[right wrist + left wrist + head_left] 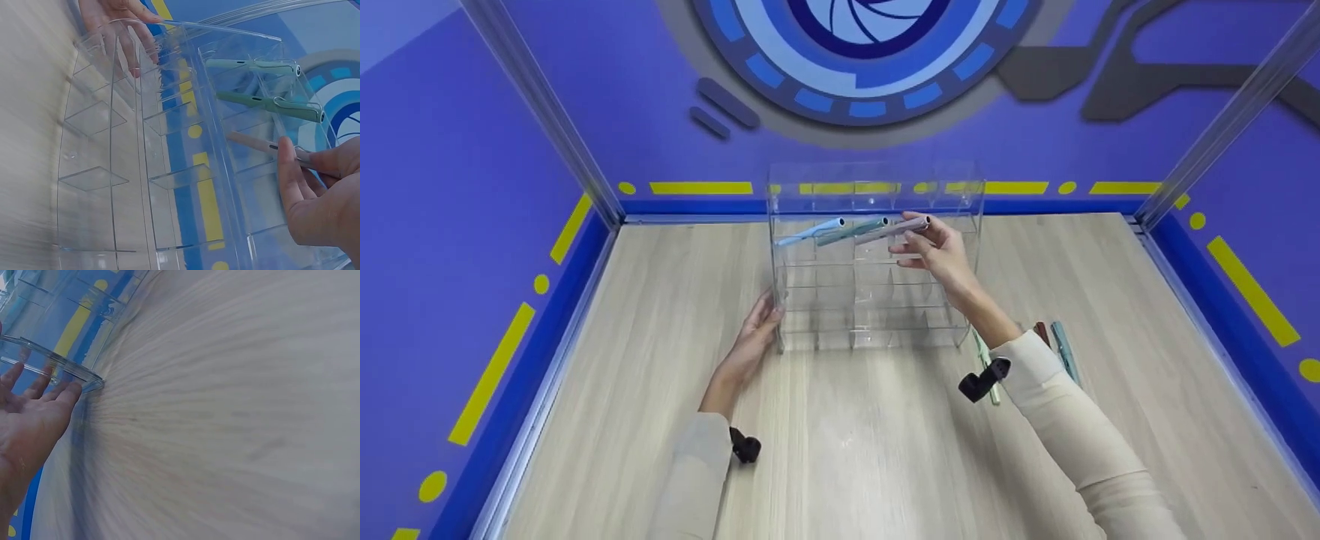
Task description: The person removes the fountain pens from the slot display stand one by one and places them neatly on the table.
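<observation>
A clear acrylic rack (872,307) with rows of small compartments stands at the back of the table. My right hand (941,251) pinches the upper end of a pale pink pen (253,140), whose lower end slants into the rack's upper part. Beside it, a light blue pen (810,232) and a green pen (270,106) rest slanted in neighbouring upper compartments, their clips facing out. Against the rack's left side panel rests my left hand (757,330), its fingers extended along the panel in the left wrist view (36,419).
Right of the rack, partly behind my right sleeve (1080,427), lie a light green pen (995,394), a dark red pen (1042,331) and a teal pen (1063,349). Blue patterned walls (585,112) with metal posts (540,105) enclose the wooden table (847,442).
</observation>
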Motion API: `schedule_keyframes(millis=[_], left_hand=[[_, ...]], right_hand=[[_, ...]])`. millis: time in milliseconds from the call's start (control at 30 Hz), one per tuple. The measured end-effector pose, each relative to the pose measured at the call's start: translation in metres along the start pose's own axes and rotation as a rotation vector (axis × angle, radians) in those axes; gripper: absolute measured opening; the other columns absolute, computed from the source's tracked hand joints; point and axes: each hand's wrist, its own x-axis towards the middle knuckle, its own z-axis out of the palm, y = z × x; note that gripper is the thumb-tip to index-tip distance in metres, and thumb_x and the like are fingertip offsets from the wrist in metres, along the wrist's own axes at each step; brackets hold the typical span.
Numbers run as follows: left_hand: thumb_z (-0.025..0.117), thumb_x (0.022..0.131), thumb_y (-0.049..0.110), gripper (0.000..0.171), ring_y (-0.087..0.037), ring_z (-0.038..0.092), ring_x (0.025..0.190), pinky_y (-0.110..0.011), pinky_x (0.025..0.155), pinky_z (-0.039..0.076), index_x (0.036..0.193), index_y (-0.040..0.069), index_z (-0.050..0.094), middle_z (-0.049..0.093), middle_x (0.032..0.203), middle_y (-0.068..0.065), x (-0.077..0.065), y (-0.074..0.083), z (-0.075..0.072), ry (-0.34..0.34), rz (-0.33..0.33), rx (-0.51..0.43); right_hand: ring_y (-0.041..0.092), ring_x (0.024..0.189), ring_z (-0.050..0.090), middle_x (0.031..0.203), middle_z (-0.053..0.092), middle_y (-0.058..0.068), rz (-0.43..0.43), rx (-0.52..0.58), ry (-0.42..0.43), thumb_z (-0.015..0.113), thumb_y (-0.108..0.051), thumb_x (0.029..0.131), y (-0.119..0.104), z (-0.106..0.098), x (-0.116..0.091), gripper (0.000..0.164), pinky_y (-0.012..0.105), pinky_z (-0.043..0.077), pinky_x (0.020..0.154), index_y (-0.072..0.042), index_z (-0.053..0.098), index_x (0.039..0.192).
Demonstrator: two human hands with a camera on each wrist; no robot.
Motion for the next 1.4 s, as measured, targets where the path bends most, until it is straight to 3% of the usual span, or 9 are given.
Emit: schedule_keyframes(millis=[267,500,800,1167,1400], left_hand=[[0.052,0.107,0.041,0.075,-0.031,0.006,0.161,-0.05,0.132,0.011,0.166,0.021,0.01,0.003,0.174,-0.009,0.003,-0.002,0.001,-0.002,0.009,-0.021],[0.052,0.105,0.047,0.078,-0.025,0.004,0.162,-0.045,0.133,0.011,0.166,0.023,0.009,0.002,0.175,-0.004,0.001,0.0,0.002,-0.008,0.009,-0.016],[0.054,0.104,0.049,0.079,-0.023,0.001,0.162,-0.043,0.133,0.01,0.166,0.026,0.01,0.0,0.175,-0.001,0.001,0.0,0.001,-0.014,-0.005,-0.016],[0.053,0.105,0.047,0.077,-0.022,0.003,0.162,-0.043,0.133,0.013,0.166,0.027,0.01,0.0,0.175,0.0,0.001,0.0,0.001,-0.023,-0.003,-0.015],[0.05,0.107,0.046,0.076,-0.023,0.001,0.162,-0.042,0.133,0.011,0.166,0.025,0.008,-0.002,0.175,-0.001,0.0,-0.001,-0.001,-0.025,-0.003,-0.005]], right_hand=[[0.01,0.083,0.074,0.103,0.073,-0.004,-0.046,0.034,0.029,0.054,-0.002,0.105,0.003,-0.001,-0.003,0.033,0.025,0.064,0.072,-0.002,0.057,0.138],[0.009,0.086,0.072,0.108,0.073,0.007,-0.124,0.023,0.06,0.058,-0.005,0.103,-0.001,-0.005,-0.01,0.033,0.024,0.063,0.072,0.001,0.058,0.136],[0.008,0.086,0.071,0.111,0.075,-0.006,-0.177,0.042,0.126,0.058,-0.004,0.103,-0.008,-0.017,-0.019,0.034,0.023,0.062,0.07,0.005,0.056,0.136],[0.01,0.091,0.067,0.113,0.072,-0.003,-0.241,0.037,0.168,0.059,-0.004,0.103,-0.014,-0.027,-0.029,0.034,0.021,0.06,0.073,-0.002,0.056,0.137],[0.014,0.098,0.067,0.122,0.068,0.008,-0.258,0.045,0.163,0.056,-0.004,0.104,-0.015,-0.034,-0.034,0.04,0.023,0.06,0.079,-0.004,0.049,0.144]])
